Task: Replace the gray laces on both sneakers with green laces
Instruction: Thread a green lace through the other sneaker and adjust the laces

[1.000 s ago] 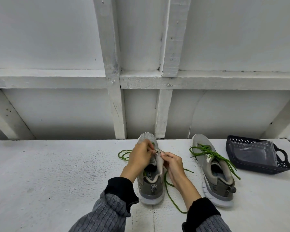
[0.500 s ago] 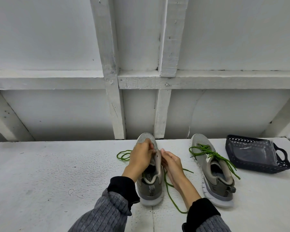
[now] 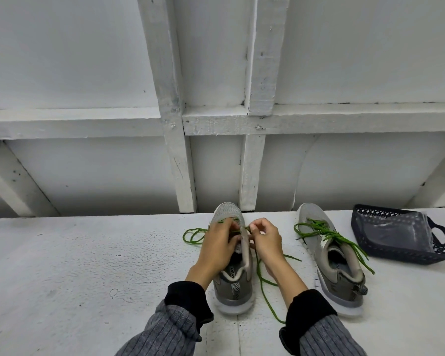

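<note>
Green lace (image 3: 263, 278) could easily slip back out of the eyelet if I ease off, since the loose tail trails below my right hand (image 3: 265, 241). That hand pinches the lace; my left hand (image 3: 217, 244) grips the sneaker (image 3: 233, 283) between them, fingers curled.

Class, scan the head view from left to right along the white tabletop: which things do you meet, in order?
Loose loop of green lace → left hand → right hand → grey mesh sneaker laced in green → dark perforated plastic basket.
</note>
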Available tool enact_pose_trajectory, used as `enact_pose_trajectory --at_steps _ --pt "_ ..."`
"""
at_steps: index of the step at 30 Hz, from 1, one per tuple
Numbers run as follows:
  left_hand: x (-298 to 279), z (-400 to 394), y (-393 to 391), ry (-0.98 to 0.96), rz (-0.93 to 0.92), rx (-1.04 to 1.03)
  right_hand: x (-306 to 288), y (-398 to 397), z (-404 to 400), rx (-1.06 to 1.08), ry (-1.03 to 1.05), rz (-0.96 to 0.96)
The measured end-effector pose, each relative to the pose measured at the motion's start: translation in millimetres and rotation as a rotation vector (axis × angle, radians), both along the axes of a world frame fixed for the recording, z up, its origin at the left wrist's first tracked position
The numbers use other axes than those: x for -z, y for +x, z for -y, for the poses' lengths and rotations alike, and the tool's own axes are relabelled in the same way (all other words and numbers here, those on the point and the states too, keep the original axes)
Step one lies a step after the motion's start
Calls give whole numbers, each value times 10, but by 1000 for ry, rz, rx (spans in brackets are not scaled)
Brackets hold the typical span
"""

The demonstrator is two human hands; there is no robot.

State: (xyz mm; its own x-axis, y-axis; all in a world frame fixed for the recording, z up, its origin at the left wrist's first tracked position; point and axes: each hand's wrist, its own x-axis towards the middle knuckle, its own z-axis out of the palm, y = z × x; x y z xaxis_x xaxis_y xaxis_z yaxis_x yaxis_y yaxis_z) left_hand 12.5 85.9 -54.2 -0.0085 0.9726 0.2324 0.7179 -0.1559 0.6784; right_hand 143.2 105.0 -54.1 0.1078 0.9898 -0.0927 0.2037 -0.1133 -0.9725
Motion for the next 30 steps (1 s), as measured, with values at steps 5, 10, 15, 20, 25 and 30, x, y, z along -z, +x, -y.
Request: enact_pose_trajectory --at_steps 5,10,15,20,25,30 --pt "94 27 -5 -57 -46 -187 -420 -127 76 48 195 -105" --pt "88 31 2 -179 39 -320 -1124 -116 125 37 409 -517" --pt "106 26 11 -194 88 -328 -1168 47 101 28 364 -144" --pt "129 13 14 -147 137 -296 -573 120 122 -176 23 617" --pt "141 12 10 -164 118 -324 -375 93 153 -170 -31 567" --pt "141 23 13 -166 109 -335 -820 59 152 -166 141 22"
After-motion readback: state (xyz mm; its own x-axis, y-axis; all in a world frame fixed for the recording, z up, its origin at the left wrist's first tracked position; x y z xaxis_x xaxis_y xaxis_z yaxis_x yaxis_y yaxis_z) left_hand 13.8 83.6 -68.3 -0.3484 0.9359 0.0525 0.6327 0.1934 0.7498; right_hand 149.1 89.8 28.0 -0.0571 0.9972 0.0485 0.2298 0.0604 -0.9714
